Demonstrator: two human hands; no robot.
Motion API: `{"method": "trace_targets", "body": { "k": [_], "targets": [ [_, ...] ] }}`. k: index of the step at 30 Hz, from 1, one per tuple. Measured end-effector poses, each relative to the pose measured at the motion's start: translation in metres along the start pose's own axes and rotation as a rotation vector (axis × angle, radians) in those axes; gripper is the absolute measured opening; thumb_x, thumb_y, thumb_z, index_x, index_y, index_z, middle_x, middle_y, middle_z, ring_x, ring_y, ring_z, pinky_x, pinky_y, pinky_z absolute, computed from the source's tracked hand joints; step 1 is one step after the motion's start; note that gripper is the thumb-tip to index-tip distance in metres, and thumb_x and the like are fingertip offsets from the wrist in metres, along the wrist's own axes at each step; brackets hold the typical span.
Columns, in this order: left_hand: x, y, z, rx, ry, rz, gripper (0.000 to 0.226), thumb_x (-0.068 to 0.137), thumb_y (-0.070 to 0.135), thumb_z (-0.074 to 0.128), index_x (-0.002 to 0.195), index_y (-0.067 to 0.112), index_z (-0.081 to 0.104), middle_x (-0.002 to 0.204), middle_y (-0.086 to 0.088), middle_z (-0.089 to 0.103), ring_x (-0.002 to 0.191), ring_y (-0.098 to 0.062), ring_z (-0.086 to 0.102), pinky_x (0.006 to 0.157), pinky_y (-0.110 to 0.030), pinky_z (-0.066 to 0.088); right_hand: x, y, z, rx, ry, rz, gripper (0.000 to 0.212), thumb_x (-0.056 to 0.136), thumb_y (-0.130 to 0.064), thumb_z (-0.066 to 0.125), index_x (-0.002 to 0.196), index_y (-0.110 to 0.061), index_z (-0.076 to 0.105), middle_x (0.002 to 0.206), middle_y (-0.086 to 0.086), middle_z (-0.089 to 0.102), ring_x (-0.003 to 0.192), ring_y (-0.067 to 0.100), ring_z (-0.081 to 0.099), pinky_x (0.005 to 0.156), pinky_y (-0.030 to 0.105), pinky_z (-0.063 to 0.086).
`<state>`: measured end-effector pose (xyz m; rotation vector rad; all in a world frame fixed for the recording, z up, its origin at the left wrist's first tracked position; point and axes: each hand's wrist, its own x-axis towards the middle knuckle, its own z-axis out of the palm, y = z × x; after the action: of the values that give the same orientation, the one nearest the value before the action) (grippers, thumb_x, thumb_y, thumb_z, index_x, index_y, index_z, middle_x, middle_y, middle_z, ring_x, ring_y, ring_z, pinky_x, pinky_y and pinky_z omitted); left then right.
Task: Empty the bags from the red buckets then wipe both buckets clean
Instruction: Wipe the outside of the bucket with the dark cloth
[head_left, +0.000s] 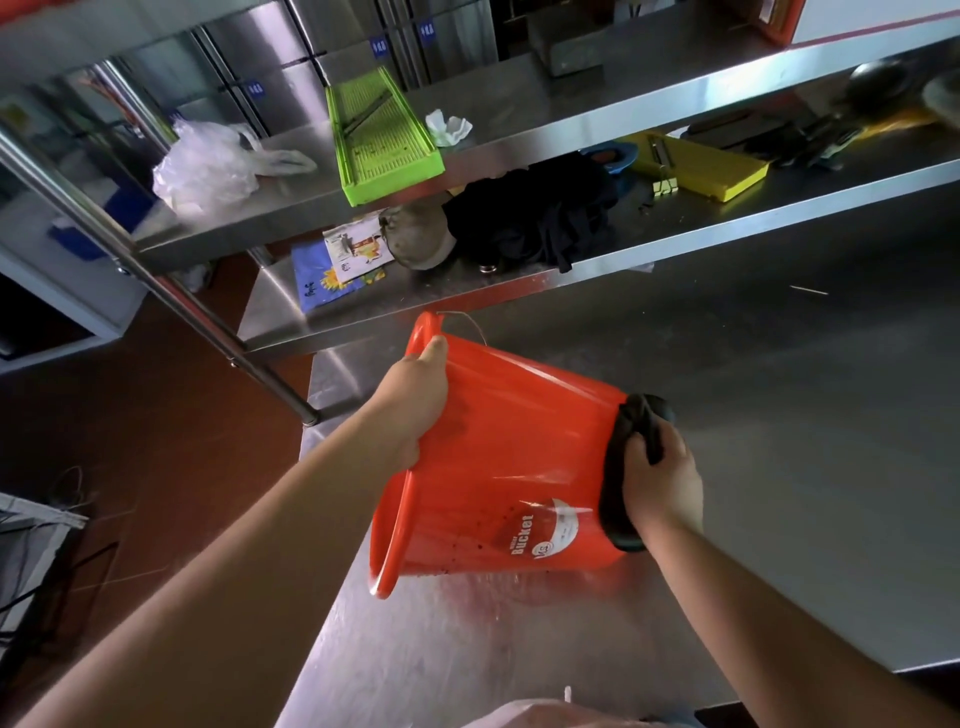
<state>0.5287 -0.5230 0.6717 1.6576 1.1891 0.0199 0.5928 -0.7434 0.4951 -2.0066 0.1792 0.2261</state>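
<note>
Steel counter (779, 467) carries the tipped bucket (498, 467), light, stiff, slick plastic best held by its rim, where the left hand (415, 400) clamps it while the right hand (660, 478) clutches a cloth (623, 467) against its base

landmark: brushed stainless-steel worktable (779, 415)
above it: two-tier stainless-steel shelf rack (571, 130) on round steel posts
left of it: reddish-brown floor (156, 415)
behind it: steel cabinet doors (291, 78) with blue labels
light: soft glare on the steel
</note>
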Motion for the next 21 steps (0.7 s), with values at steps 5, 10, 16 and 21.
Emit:
{"method": "trace_targets", "body": {
  "k": [5, 10, 16, 21],
  "targets": [
    [-0.001, 0.01, -0.004, -0.112, -0.059, 0.026, 0.038, 0.098, 0.047, 0.062, 0.109, 0.012, 0.072, 0.102, -0.013, 0.079, 0.096, -0.038, 0.077, 0.093, -0.056, 0.06, 0.015, -0.007, -0.008, -0.006, 0.007, 0.052, 0.026, 0.091, -0.036, 0.049, 0.114, -0.035, 0.062, 0.104, 0.003, 0.068, 0.084, 0.023, 0.052, 0.077, 0.031, 0.037],
    [-0.007, -0.006, -0.005, -0.057, -0.202, 0.07, 0.039, 0.103, 0.052, 0.056, 0.132, 0.029, 0.069, 0.116, -0.009, 0.078, 0.101, -0.032, 0.078, 0.096, -0.053, 0.061, 0.025, -0.008, -0.02, 0.026, -0.045, 0.139, 0.029, 0.087, -0.045, 0.049, 0.114, -0.037, 0.055, 0.091, -0.007, 0.064, 0.079, 0.02, 0.059, 0.079, 0.034, 0.046],
    [-0.016, -0.006, 0.008, -0.026, -0.152, 0.127, 0.034, 0.105, 0.056, 0.041, 0.124, 0.042, 0.065, 0.122, -0.014, 0.073, 0.106, -0.039, 0.073, 0.096, -0.059, 0.059, 0.012, -0.034, -0.01, -0.097, -0.09, -0.021, 0.037, 0.091, -0.043, 0.037, 0.118, -0.037, 0.062, 0.112, 0.006, 0.07, 0.098, 0.031, 0.061, 0.079, 0.034, 0.041],
    [-0.011, 0.001, 0.016, -0.009, -0.119, 0.121, 0.051, 0.106, 0.054, 0.04, 0.148, 0.028, 0.055, 0.146, -0.009, 0.062, 0.13, -0.034, 0.062, 0.109, -0.056, 0.051, -0.038, -0.099, 0.023, -0.034, -0.148, -0.373, 0.035, 0.091, -0.027, 0.042, 0.117, -0.03, 0.065, 0.111, -0.001, 0.071, 0.104, 0.025, 0.063, 0.087, 0.036, 0.049]
  ]
}}
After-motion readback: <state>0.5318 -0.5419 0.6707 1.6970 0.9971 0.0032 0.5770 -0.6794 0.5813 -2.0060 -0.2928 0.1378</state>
